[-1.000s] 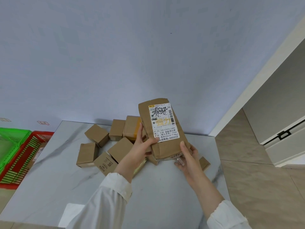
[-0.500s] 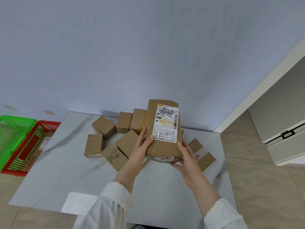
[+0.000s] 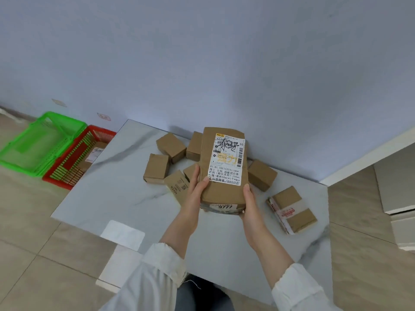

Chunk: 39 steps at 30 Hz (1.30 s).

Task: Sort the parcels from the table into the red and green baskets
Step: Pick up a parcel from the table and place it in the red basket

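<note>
The left hand [image 3: 195, 194] grips the left side of the tall parcel [image 3: 221, 194], its thumb laid across the front with the tip at the lower left corner of the shipping label [image 3: 226, 162]. The right hand [image 3: 251, 206] holds the lower right edge, thumb up along the side and fingers curled under the base. The parcel is held upright between them over the middle of the desk [image 3: 116, 194], with the label towards the camera.

Just behind the left hand lies a printed box [image 3: 177, 189]. Past it, a loose cluster of small boxes [image 3: 171, 144] reaches back to the wall [image 3: 202, 63] at the desk's far edge. To the right of the held parcel a brown box [image 3: 261, 175] sits near the wall. A taped parcel [image 3: 292, 209] lies close to the desk's right edge, apart from the right hand.

The left part of the desk is bare marble out to its left edge. Beyond that edge, on the floor [image 3: 33, 221], the red basket [image 3: 103, 131] sits against the desk's far left corner and holds a labelled parcel [image 3: 93, 153]. The green basket [image 3: 65, 118] is just beside it, farther left, and their rims look to be touching.
</note>
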Available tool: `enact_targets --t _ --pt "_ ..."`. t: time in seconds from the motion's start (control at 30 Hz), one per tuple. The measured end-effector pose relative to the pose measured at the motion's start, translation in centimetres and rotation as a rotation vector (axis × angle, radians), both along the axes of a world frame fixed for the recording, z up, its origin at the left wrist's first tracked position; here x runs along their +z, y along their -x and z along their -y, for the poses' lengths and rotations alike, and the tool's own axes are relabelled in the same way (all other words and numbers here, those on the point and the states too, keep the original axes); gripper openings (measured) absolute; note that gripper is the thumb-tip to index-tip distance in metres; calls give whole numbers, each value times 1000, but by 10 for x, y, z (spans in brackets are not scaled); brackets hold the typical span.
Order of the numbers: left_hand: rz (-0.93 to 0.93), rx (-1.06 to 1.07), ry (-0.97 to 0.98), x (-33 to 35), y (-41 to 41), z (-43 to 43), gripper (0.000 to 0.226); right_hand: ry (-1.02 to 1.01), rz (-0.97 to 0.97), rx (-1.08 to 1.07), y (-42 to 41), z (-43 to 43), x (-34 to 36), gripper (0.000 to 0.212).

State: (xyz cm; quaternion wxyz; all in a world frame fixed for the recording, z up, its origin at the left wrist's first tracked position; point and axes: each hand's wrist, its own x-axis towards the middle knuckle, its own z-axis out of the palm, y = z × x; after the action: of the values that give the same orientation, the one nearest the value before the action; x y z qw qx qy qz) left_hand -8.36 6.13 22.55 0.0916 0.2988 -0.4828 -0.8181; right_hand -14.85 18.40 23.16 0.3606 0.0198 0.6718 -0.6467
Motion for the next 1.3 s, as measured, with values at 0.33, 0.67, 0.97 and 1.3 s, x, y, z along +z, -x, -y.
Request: enact_targets --t 0.33,0.67,0.97,1.3 --pt "91 386 -9 -11 -133 91 74 -49 26 294 -94 122 -16 48" --pt "47 638 12 -1 -348 270 66 -2 45 549 -286 334 -14 48" --pt "44 772 -15 -9 -460 399 58 -32 31 658 -392 479 -21 47" --pt "90 662 31 -17 -463 557 55 -26 95 539 -401 626 -43 90"
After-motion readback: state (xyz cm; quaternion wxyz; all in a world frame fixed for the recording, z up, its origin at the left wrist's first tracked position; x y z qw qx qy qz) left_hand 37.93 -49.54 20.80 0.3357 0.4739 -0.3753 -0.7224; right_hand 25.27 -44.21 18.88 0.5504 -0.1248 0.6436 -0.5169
